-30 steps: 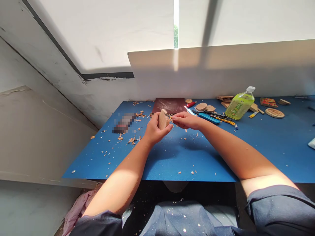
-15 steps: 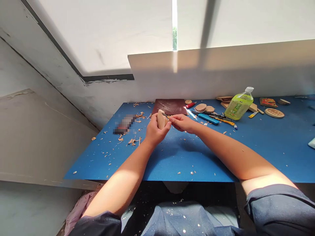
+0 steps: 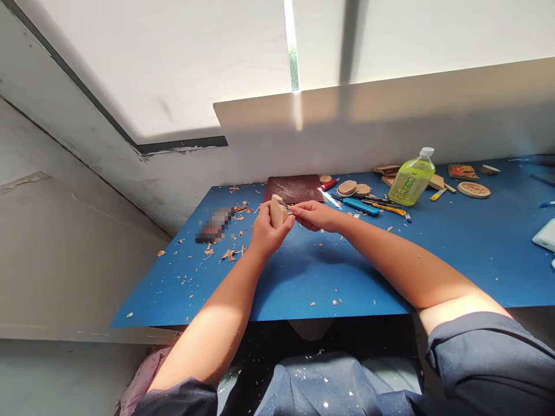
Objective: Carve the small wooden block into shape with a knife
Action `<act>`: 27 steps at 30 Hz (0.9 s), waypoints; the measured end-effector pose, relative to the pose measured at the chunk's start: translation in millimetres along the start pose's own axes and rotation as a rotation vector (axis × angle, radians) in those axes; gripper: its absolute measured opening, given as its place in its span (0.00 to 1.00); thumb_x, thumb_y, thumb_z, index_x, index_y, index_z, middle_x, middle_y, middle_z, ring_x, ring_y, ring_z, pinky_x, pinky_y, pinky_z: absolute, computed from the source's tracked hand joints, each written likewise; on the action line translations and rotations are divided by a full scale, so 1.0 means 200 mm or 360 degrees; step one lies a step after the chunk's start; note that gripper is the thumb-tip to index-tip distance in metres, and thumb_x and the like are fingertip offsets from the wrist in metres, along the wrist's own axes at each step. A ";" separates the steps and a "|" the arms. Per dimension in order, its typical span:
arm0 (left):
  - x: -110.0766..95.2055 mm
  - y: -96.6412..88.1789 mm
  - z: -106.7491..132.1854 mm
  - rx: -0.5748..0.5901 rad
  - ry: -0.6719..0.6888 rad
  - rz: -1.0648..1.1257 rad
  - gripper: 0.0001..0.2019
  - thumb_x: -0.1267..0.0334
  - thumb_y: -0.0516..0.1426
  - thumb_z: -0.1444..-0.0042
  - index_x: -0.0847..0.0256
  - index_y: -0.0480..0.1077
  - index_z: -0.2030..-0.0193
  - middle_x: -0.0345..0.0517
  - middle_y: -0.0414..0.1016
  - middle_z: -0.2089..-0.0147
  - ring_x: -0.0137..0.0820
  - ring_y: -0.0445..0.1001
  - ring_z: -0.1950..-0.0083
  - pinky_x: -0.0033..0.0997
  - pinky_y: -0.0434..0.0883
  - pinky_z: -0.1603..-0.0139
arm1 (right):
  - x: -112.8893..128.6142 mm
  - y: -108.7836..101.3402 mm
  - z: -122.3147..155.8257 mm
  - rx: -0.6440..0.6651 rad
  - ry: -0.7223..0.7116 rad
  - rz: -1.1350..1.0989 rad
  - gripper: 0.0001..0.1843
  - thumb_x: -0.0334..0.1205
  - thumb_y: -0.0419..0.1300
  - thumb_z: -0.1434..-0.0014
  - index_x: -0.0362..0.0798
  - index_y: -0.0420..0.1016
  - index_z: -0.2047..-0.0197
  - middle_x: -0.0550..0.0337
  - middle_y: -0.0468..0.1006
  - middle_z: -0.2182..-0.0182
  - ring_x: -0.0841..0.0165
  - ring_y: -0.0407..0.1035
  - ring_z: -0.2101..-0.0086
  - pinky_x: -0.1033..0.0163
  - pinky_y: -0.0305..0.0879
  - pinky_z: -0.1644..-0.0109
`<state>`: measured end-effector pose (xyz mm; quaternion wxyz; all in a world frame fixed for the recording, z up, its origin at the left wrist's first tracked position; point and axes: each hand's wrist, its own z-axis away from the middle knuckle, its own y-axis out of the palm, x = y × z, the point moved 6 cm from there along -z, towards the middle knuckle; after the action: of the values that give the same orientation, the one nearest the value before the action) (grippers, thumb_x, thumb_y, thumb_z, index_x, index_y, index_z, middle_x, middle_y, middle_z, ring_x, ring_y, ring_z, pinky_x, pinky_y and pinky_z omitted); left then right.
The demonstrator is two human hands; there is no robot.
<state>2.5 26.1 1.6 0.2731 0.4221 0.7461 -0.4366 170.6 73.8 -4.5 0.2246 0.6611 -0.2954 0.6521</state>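
Observation:
My left hand (image 3: 265, 231) is wrapped round a pale wooden block (image 3: 276, 210), held upright above the blue table (image 3: 303, 271). My right hand (image 3: 314, 215) is closed on a small carving knife (image 3: 285, 204) whose tip touches the block's upper right edge. Both hands meet just in front of a dark brown sheet (image 3: 295, 188). Wood shavings (image 3: 225, 251) lie scattered to the left of my hands.
At the back right lie round wooden discs (image 3: 353, 188), a blue cutter (image 3: 361, 205), pens, a green drink bottle (image 3: 411, 178), a carved disc (image 3: 473, 189) and a white object (image 3: 545, 234) near the right edge. A white wall stands behind the table.
The view has shifted slightly, so the table's things sit further left. My hands stay together on the block, with the knife still at its edge.

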 end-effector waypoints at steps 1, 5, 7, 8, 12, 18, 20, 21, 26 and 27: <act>0.00 0.00 0.00 0.0019 0.0009 0.0013 0.31 0.42 0.69 0.41 0.55 0.68 0.37 0.50 0.80 0.46 0.40 0.79 0.50 0.41 0.74 0.48 | 0.01 -0.01 0.01 0.0025 0.0018 0.0022 0.32 0.73 0.64 0.34 0.49 0.71 0.62 0.72 0.55 0.77 0.76 0.44 0.79 0.67 0.40 0.79; -0.01 -0.02 0.00 0.0041 0.0017 -0.0006 0.33 0.41 0.71 0.44 0.55 0.69 0.38 0.50 0.80 0.46 0.40 0.78 0.50 0.40 0.74 0.49 | 0.04 -0.02 0.03 0.0094 0.0052 0.0087 0.33 0.74 0.63 0.33 0.49 0.70 0.63 0.72 0.56 0.76 0.76 0.46 0.79 0.68 0.43 0.79; -0.03 -0.02 0.01 0.0030 0.0033 -0.0045 0.33 0.41 0.71 0.44 0.54 0.69 0.38 0.49 0.80 0.46 0.40 0.78 0.51 0.40 0.73 0.49 | 0.05 -0.01 0.04 0.0139 0.0064 0.0087 0.33 0.74 0.64 0.33 0.49 0.69 0.64 0.71 0.58 0.76 0.76 0.48 0.79 0.68 0.45 0.79; -0.03 -0.03 0.01 0.0024 0.0046 -0.0067 0.33 0.42 0.71 0.44 0.54 0.69 0.39 0.48 0.80 0.46 0.39 0.78 0.51 0.40 0.73 0.49 | 0.06 -0.01 0.04 0.0157 0.0063 0.0091 0.33 0.73 0.64 0.33 0.49 0.68 0.64 0.70 0.60 0.76 0.76 0.50 0.79 0.67 0.47 0.79; -0.06 -0.03 0.02 -0.0005 0.0097 -0.0103 0.30 0.42 0.70 0.43 0.54 0.70 0.40 0.47 0.80 0.50 0.38 0.77 0.54 0.38 0.73 0.51 | 0.05 0.01 0.04 0.0203 0.0048 0.0052 0.31 0.71 0.64 0.32 0.49 0.69 0.64 0.69 0.64 0.76 0.75 0.54 0.79 0.67 0.49 0.79; -0.06 -0.02 0.03 -0.0036 0.0119 -0.0085 0.27 0.42 0.68 0.40 0.56 0.69 0.42 0.46 0.80 0.52 0.37 0.77 0.56 0.37 0.73 0.53 | 0.02 0.05 0.04 0.0190 0.0089 -0.0088 0.27 0.68 0.63 0.30 0.51 0.68 0.61 0.74 0.54 0.77 0.75 0.44 0.79 0.68 0.41 0.79; -0.06 -0.02 0.03 -0.0061 0.0153 -0.0126 0.24 0.42 0.65 0.38 0.56 0.69 0.45 0.45 0.78 0.55 0.36 0.75 0.59 0.36 0.72 0.55 | 0.02 0.07 0.03 0.0184 0.0082 -0.0085 0.28 0.68 0.62 0.29 0.51 0.66 0.63 0.73 0.54 0.78 0.75 0.44 0.79 0.67 0.41 0.79; -0.06 -0.03 0.03 -0.0087 0.0178 -0.0150 0.23 0.42 0.64 0.37 0.56 0.69 0.46 0.45 0.78 0.57 0.36 0.75 0.60 0.36 0.71 0.56 | 0.01 0.09 0.03 0.0183 0.0076 -0.0099 0.28 0.68 0.62 0.29 0.51 0.65 0.64 0.73 0.55 0.78 0.75 0.44 0.80 0.67 0.40 0.79; -0.06 -0.05 0.04 -0.0181 0.0244 -0.0225 0.19 0.44 0.60 0.34 0.55 0.69 0.47 0.45 0.76 0.58 0.36 0.74 0.61 0.37 0.70 0.57 | 0.01 0.15 0.03 0.0149 0.0047 -0.0220 0.27 0.67 0.62 0.29 0.53 0.62 0.64 0.74 0.55 0.78 0.76 0.42 0.81 0.67 0.38 0.80; -0.06 -0.05 0.04 -0.0183 0.0239 -0.0233 0.19 0.44 0.60 0.34 0.55 0.69 0.47 0.44 0.76 0.58 0.36 0.74 0.61 0.37 0.70 0.56 | 0.01 0.16 0.03 0.0136 0.0032 -0.0232 0.27 0.67 0.62 0.29 0.53 0.62 0.64 0.74 0.56 0.78 0.76 0.42 0.81 0.67 0.38 0.80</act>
<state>-0.2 11.1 11.4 0.2075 0.3815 0.8170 -0.3792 153.3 47.1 -5.4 0.2461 0.6832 -0.2161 0.6527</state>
